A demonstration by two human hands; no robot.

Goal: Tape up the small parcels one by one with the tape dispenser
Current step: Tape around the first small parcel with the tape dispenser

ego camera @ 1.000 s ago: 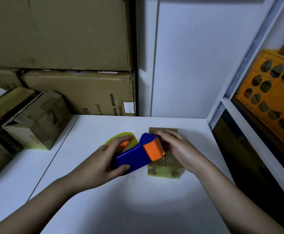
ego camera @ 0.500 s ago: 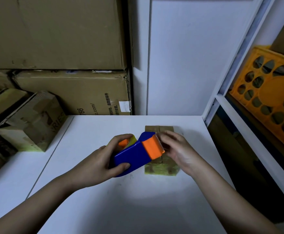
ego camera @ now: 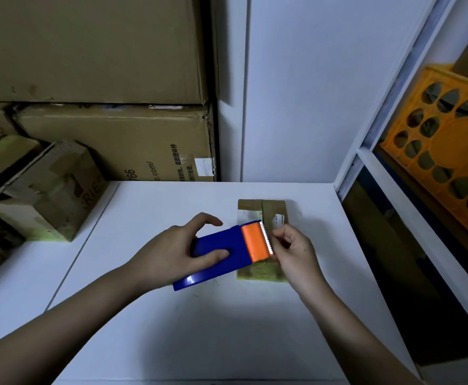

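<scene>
Tape dispenser [ego camera: 228, 252], blue with an orange end, sits in the left hand [ego camera: 168, 254], thumb and fingers wrapped around it. It is held over a small brown parcel [ego camera: 266, 215] on the white table [ego camera: 199, 329]. The right hand [ego camera: 296, 254] has curled fingers pinching at the toothed edge. Big cardboard boxes [ego camera: 116, 145] stand far left.

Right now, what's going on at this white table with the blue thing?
A person is taping a small parcel on the white table. The left hand grips the blue and orange tape dispenser over the parcel, and the right hand pinches at its serrated edge, apparently at the tape end.
</scene>
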